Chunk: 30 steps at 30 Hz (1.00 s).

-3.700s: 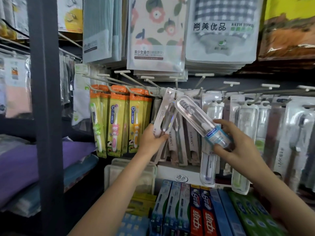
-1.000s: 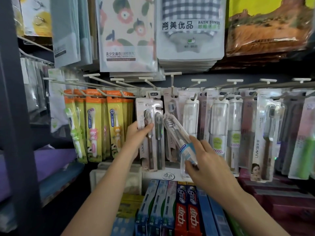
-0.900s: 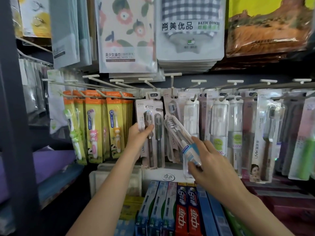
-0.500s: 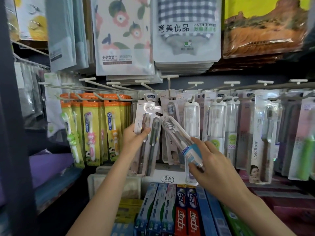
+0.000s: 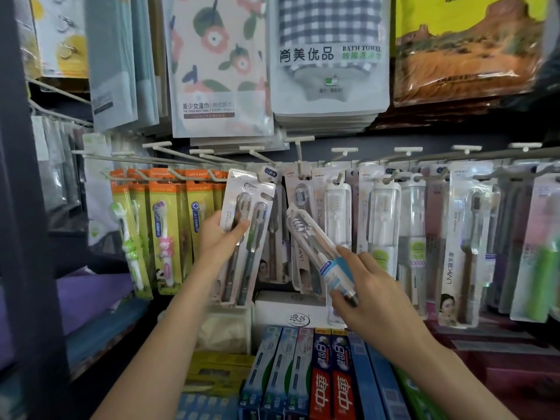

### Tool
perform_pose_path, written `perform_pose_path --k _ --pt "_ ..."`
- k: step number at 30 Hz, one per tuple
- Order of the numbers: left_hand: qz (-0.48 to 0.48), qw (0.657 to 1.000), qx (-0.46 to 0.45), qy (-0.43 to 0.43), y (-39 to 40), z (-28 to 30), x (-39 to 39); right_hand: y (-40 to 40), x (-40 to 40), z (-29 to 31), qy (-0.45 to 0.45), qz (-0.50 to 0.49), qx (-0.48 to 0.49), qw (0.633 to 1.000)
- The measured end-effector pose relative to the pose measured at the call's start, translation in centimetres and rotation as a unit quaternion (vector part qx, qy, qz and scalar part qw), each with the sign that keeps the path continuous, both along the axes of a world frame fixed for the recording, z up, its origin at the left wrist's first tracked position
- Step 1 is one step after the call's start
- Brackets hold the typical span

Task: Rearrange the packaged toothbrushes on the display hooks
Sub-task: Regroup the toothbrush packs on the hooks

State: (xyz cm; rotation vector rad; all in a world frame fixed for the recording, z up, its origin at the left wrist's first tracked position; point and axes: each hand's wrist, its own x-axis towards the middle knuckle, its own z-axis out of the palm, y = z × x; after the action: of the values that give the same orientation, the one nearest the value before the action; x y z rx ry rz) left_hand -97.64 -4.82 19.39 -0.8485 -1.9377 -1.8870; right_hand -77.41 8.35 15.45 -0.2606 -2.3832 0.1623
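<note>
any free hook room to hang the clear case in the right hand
Bare hook lengths jut out front along the row. The only opening shows behind the two-brush pack that the left hand tilts aside, beside the clear case in the right hand. Rightward, packs hang tight.

Children's toothbrush packs (image 5: 165, 234): yellow-green cards with orange tops, holding pink and green brushes. Towel packets: one cream with coral flowers and green leaves (image 5: 216, 56), one in navy-and-white gingham (image 5: 328, 22). Toothpaste boxes (image 5: 330, 383): red and dark blue, flanked by lighter blue.
</note>
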Motion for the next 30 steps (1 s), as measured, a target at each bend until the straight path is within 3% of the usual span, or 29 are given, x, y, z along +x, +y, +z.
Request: perform_pose_path --k 10,23,30 --pt "0.075 0.988 -0.101 0.090 -1.8 1.5 -1.4 -2.1 -2.8 -0.2 -0.007 -0.022 -0.014 1.000" --pt "0.041 0.999 -0.021 -0.005 -1.2 -2.5 0.6 -2.1 -2.4 -1.4 0.137 0.044 -0.048 0.988" --pt "0.078 0.997 -0.004 0.006 -3.9 -4.5 1.8 -2.2 -2.6 -2.2 0.131 0.093 -0.042 0.986"
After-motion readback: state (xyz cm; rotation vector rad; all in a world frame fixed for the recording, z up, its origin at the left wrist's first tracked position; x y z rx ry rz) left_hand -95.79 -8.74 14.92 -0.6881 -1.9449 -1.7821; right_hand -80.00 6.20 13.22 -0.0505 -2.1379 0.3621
